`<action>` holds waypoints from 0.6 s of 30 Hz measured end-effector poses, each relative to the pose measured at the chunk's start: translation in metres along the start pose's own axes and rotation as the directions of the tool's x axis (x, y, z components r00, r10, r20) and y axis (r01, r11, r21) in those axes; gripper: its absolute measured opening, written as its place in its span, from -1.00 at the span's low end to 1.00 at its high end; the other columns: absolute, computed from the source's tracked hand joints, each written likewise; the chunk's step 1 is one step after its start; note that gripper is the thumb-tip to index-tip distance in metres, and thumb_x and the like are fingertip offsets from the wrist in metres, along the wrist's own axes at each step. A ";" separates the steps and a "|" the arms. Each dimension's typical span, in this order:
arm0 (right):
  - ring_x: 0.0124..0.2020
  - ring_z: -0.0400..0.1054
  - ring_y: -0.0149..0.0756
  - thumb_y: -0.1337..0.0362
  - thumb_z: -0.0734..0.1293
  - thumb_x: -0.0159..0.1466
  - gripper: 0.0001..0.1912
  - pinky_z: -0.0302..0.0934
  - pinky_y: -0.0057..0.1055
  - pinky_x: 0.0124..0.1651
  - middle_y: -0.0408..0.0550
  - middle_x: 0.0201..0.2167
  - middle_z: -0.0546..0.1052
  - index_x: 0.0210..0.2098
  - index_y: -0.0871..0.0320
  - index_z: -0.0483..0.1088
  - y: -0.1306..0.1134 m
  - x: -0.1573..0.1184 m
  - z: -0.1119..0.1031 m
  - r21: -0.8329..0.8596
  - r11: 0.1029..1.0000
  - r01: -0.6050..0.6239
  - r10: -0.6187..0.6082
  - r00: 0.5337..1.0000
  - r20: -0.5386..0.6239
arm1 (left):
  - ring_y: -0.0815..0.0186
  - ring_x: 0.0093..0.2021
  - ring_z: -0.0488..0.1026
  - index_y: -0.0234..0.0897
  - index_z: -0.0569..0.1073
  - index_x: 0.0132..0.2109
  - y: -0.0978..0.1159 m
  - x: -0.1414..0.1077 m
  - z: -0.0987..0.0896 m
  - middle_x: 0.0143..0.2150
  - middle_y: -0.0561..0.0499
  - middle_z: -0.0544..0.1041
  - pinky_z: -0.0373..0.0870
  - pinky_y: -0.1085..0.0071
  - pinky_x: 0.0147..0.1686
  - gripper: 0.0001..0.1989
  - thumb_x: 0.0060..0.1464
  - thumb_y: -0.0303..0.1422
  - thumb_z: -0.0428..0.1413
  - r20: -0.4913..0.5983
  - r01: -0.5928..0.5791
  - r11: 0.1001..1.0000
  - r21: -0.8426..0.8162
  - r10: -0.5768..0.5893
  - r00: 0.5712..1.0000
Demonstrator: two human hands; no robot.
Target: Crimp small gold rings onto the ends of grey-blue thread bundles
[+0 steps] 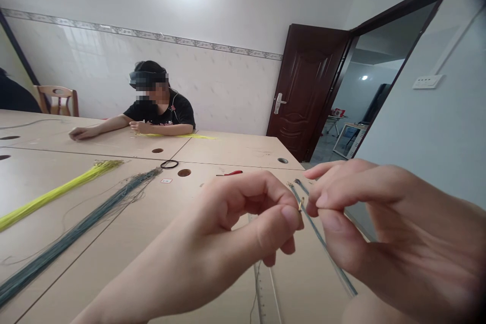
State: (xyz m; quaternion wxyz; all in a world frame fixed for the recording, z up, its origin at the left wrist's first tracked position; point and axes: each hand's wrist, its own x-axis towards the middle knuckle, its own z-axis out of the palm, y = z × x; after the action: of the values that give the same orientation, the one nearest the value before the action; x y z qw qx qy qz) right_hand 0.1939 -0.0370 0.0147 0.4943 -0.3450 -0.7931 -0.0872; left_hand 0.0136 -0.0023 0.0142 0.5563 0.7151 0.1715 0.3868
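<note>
Between the thumb and forefinger of my left hand [243, 230] is a small gold-coloured metal piece [301, 205], its tip sticking up; its exact kind is too small to tell. My right hand [395, 217] is close beside it on the right, thumb and forefinger pressed together. Whatever they pinch, if anything, is hidden. A thin grey cord [255, 293] hangs below my left hand over a clear ruler [260, 291] on the table. Behind my hands lies a narrow bundle of grey-blue cords [330, 248] with metal ends.
On the left of the table [125, 268] lie a yellow cord bundle [64, 192] and a thick grey-blue bundle [87, 228]. Near them are a black ring [169, 160], a small label [166, 180] and a red-handled tool [233, 173]. A person [167, 106] sits opposite, with yellow cords.
</note>
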 end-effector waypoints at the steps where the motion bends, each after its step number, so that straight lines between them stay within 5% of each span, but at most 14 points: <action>1: -0.35 0.44 -0.36 0.52 0.26 0.12 -0.77 0.34 -0.28 -0.06 -0.27 -0.44 0.49 -0.38 0.03 0.32 0.002 0.000 0.000 0.000 1.000 0.030 -0.030 0.999 0.013 | 0.58 -0.51 0.26 -0.26 0.40 -0.41 0.000 0.000 0.000 -0.53 0.18 0.35 0.28 0.79 -0.48 -0.81 0.19 -0.38 0.04 -0.007 -0.019 1.000 0.004 0.019 1.000; 8: -0.24 0.42 -0.39 0.44 0.31 0.17 -0.83 0.32 -0.44 -0.11 -0.29 -0.38 0.51 -0.34 0.00 0.36 0.000 0.002 0.001 -0.077 0.995 0.057 -0.057 0.998 0.001 | 0.59 -0.49 0.26 -0.22 0.40 -0.39 -0.002 0.000 -0.002 -0.53 0.20 0.34 0.28 0.83 -0.45 -0.81 0.21 -0.35 0.03 -0.014 -0.041 0.997 0.064 0.042 0.999; 18: -0.19 0.39 -0.44 0.38 0.28 0.20 -0.87 0.22 -0.44 -0.09 -0.33 -0.36 0.50 -0.38 -0.02 0.33 -0.009 0.001 0.001 -0.119 0.989 -0.083 0.087 0.996 0.029 | 0.53 -0.46 0.32 -0.25 0.39 -0.34 0.000 0.001 -0.001 -0.37 0.10 0.47 0.33 0.66 -0.44 -0.85 0.20 -0.34 0.04 0.001 0.001 0.994 0.112 -0.001 1.000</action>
State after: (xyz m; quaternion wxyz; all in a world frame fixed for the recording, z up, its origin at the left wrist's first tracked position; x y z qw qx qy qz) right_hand 0.1873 -0.0429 0.0168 0.4627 -0.4086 -0.7795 -0.1067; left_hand 0.0133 -0.0011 0.0151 0.5157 0.7454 0.1928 0.3760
